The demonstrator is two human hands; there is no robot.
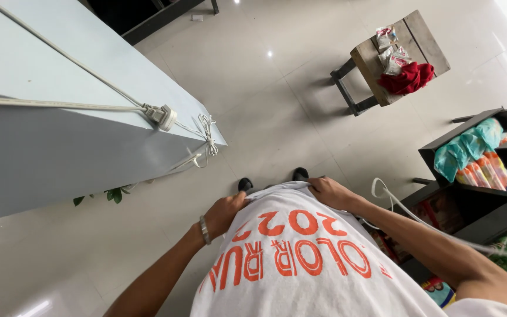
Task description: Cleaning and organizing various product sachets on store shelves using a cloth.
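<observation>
So the person was standing and looking straight down at their own front. Both hands were on the hem of a white shirt (300,264) with orange print across it. The left hand (225,212) had its fingers curled in, pinching the hem at the left side, a metal bracelet (205,229) sitting on that wrist. The right hand (331,192) was doing the same on the other side, fingers folded over the fabric edge near the middle-right. The hem was stretched between the two hands, and two black shoe tips (272,179) poked out just past it on the pale tiled floor (265,94).

Off to the left was a light blue counter (48,76) with a white cable and plug (161,115) lying on top near its corner. Well ahead on the right stood a small wooden stool (421,35) with a red cloth (407,78) and some snack packets on it. Dark shelves (470,126) with colourful packages ran along the right edge, and a white cord (406,208) looped just beside the right forearm.
</observation>
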